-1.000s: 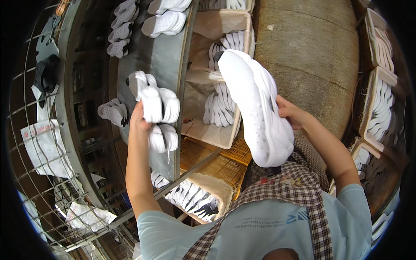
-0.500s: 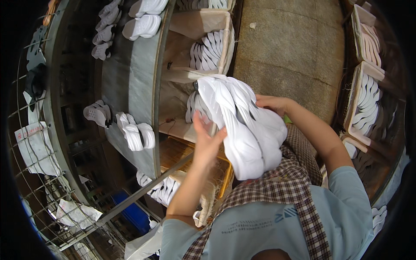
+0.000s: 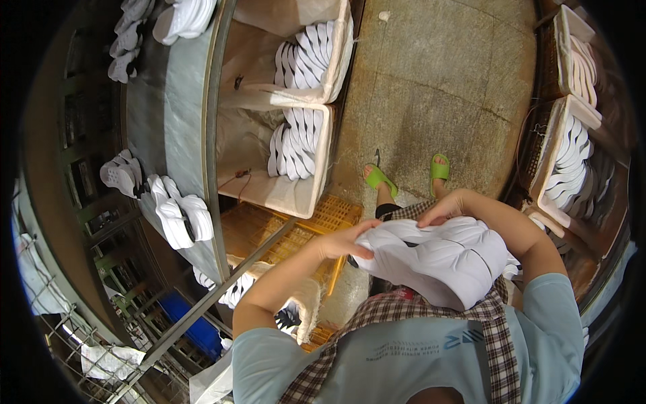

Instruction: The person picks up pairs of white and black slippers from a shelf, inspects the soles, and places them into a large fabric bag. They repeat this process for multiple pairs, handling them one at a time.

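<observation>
A bundle of white shoe soles (image 3: 437, 259) lies sideways in front of my chest, gripped between both hands. My left hand (image 3: 346, 241) is closed on its left end, thumb at the near side. At the far edge, my right hand (image 3: 444, 206) curls its fingers over the top of the bundle; part of its grip is hidden behind the soles. To the left, a lined basket (image 3: 321, 172) holds a row of similar white soles (image 3: 296, 145). Farther off stands another lined basket (image 3: 343, 50) with more soles.
Pairs of white soles (image 3: 178, 212) rest on a grey metal shelf (image 3: 168, 101) at the left. Yellow plastic crates (image 3: 340, 215) sit below the near basket. Lined baskets of soles (image 3: 538, 178) line the right side. A metal bar (image 3: 222, 289) crosses at lower left.
The bundle has moved right and toward my body, turning from upright to sideways. My left hand has shifted onto its end. The view has moved, uncovering the near basket and my green slippers.
</observation>
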Demonstrator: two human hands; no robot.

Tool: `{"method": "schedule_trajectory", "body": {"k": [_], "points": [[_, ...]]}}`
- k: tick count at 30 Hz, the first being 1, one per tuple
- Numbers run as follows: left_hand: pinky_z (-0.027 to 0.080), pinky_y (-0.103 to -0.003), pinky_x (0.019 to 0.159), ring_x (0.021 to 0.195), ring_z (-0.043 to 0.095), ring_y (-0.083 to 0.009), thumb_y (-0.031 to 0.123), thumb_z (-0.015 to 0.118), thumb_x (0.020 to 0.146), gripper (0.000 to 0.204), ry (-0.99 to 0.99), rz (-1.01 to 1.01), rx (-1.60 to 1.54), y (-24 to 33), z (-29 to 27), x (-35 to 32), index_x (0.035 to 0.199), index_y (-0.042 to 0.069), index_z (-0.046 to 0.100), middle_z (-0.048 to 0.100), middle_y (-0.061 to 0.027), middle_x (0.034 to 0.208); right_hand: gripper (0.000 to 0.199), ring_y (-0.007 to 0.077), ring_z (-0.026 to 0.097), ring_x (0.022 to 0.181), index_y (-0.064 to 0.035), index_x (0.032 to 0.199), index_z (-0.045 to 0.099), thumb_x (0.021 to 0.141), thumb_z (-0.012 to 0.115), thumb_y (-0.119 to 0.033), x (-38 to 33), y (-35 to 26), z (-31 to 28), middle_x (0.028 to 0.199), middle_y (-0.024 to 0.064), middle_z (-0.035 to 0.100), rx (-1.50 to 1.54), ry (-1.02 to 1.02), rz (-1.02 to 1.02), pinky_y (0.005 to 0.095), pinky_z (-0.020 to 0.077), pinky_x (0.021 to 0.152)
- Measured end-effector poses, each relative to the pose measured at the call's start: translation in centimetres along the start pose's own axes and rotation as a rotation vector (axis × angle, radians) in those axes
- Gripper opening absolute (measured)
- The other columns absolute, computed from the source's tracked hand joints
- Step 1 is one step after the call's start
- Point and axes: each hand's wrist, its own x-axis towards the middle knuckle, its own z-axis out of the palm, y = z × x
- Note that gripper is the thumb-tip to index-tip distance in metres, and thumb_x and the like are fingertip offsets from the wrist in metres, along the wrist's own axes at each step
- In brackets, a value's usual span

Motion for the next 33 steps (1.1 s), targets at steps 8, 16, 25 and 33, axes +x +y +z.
{"method": "schedule_trajectory", "body": {"k": [8,16,25,33], "points": [[0.034,-0.037,0.101,0.119,0.042,-0.0225,0.015,0.078,0.066,0.082,0.358,0.110,-0.417,-8.7,1.9,-5.0,0.134,0.006,0.035,0.044,-0.0114,0.125,0.067,0.0233,0.060,0.099,-0.0039,0.118,0.056,0.083,0.055,-0.060,4.5,-6.8,-3.0,0.116,0.0107,0.061,-0.696,0.079,-0.100,0.0340,0.0474,0.086],[0.036,-0.043,0.102,0.121,0.042,-0.0283,-0.001,0.060,0.079,0.073,1.393,0.580,-0.567,-12.8,-8.3,-8.4,0.141,0.007,0.022,0.040,-0.0150,0.133,0.041,0.0259,0.061,0.086,-0.0009,0.102,0.057,0.082,0.063,-0.036,9.3,-14.4,-8.7,0.095,0.0127,0.061,-0.460,1.201,-0.988,0.0357,0.0481,0.077],[0.043,-0.041,0.092,0.111,0.048,-0.0316,0.025,0.074,0.077,0.076,2.077,0.422,0.056,-17.2,-46.1,-6.5,0.134,-0.005,0.033,0.045,-0.0193,0.129,0.022,0.0266,0.055,0.091,-0.0069,0.096,0.059,0.076,0.063,-0.016,21.7,-26.7,-10.5,0.093,0.0077,0.058,-1.151,1.069,-1.489,0.0365,0.0437,0.078],[0.038,-0.048,0.097,0.116,0.041,-0.0418,0.032,0.077,0.072,0.079,1.816,0.090,1.104,-23.5,-68.8,-3.1,0.128,-0.006,0.036,0.041,-0.0246,0.124,0.023,0.0204,0.059,0.083,-0.0095,0.081,0.063,0.059,0.068,-0.014,29.9,-34.0,-12.2,0.087,0.0023,0.062,-1.284,1.564,-1.626,0.0312,0.0433,0.063]]}}
